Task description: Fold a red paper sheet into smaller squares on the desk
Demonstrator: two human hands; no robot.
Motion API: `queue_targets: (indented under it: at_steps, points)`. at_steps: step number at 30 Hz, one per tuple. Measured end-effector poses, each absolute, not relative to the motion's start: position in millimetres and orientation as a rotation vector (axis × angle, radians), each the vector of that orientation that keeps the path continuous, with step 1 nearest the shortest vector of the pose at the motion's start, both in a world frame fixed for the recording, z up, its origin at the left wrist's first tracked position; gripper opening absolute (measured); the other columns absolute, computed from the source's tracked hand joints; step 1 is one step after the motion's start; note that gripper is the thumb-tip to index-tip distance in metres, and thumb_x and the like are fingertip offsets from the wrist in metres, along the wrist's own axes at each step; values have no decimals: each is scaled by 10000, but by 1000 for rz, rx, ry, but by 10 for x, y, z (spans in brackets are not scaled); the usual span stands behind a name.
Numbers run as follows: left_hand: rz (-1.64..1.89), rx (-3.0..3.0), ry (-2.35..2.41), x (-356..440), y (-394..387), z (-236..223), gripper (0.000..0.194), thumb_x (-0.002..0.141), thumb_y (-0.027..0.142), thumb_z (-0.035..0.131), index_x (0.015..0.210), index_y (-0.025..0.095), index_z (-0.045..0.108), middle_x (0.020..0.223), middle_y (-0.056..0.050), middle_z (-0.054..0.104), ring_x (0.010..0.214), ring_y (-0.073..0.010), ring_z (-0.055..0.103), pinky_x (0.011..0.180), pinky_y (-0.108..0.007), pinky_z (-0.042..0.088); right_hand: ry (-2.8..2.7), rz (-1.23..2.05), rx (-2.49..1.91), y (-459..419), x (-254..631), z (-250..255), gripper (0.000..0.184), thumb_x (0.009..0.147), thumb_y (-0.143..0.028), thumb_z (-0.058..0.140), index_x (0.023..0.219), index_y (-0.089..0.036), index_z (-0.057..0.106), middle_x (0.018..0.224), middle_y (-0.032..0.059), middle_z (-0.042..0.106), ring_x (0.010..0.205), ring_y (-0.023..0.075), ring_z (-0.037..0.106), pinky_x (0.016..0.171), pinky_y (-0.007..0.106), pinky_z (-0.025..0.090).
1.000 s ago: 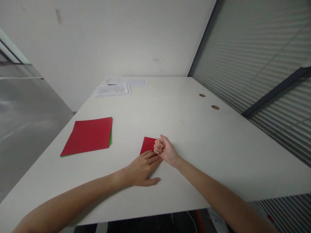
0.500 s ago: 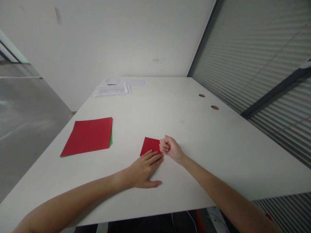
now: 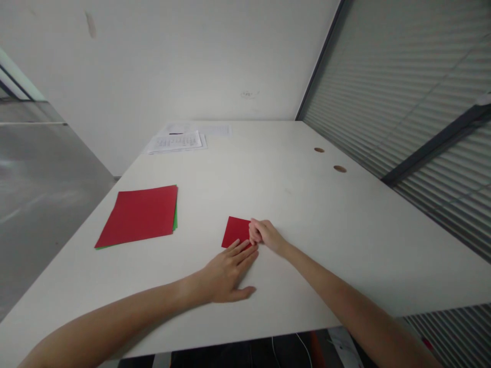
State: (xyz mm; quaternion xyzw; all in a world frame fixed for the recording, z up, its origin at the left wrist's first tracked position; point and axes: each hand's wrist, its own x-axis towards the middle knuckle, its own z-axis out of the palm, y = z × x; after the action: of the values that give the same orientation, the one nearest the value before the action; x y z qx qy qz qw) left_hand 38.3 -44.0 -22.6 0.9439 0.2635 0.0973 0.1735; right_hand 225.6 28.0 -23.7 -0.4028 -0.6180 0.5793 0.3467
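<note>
A small red folded paper (image 3: 235, 231) lies flat on the white table in front of me. My left hand (image 3: 231, 268) rests palm down with fingers stretched, its fingertips over the near edge of the paper and its thumb spread on the table. My right hand (image 3: 264, 235) is curled into a fist and set against the paper's right edge, hiding that side. Nothing shows inside the fist. The two hands almost touch at the near right corner.
To the left lies a stack of larger red sheets (image 3: 140, 214) with green paper (image 3: 175, 220) peeking out underneath. Printed sheets (image 3: 176, 142) with a dark pen (image 3: 176, 134) are at the far left of the table. Blinds (image 3: 399, 102) run along the right side.
My right fist has shifted slightly left and nearer to me along the paper's right edge, turning a little. My left hand stays nearly in place on the paper.
</note>
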Motion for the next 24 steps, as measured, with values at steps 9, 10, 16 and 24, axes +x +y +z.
queue_targets:
  at_steps: [9, 10, 16, 24]
  points:
    - [301, 2688, 771, 354, -458, -197, 794, 905, 512, 503, 1543, 191, 155, 1551, -140, 321, 1440, -358, 270, 1150, -650, -2, -1537, 1419, -1065, 426, 2229, -263, 636, 828, -691, 464, 398, -226, 409, 388, -18, 423, 435, 132, 472, 539, 299, 377]
    - [303, 2693, 774, 354, -458, -193, 792, 905, 514, 501, 1543, 196, 154, 1550, -138, 324, 1436, -359, 279, 1144, -656, -20, -1495, 1332, -1118, 439, 2221, -268, 635, 815, -694, 486, 395, -223, 420, 388, -18, 427, 432, 129, 463, 540, 298, 375]
    - [317, 2711, 777, 355, -462, -185, 783, 908, 526, 490, 1542, 198, 169, 1535, -148, 349, 1424, -361, 306, 1146, -643, 8, -1507, 1434, -1019, 510, 2204, -279, 652, 815, -715, 473, 390, -228, 382, 382, -26, 403, 422, 127, 462, 519, 290, 371]
    - [298, 2700, 777, 356, -471, -188, 777, 913, 534, 473, 1540, 188, 169, 1547, -138, 330, 1434, -360, 283, 1143, -640, -33, -1676, 1377, -1122, 521, 2244, -337, 644, 836, -692, 467, 401, -217, 440, 396, -3, 464, 419, 131, 467, 491, 285, 371]
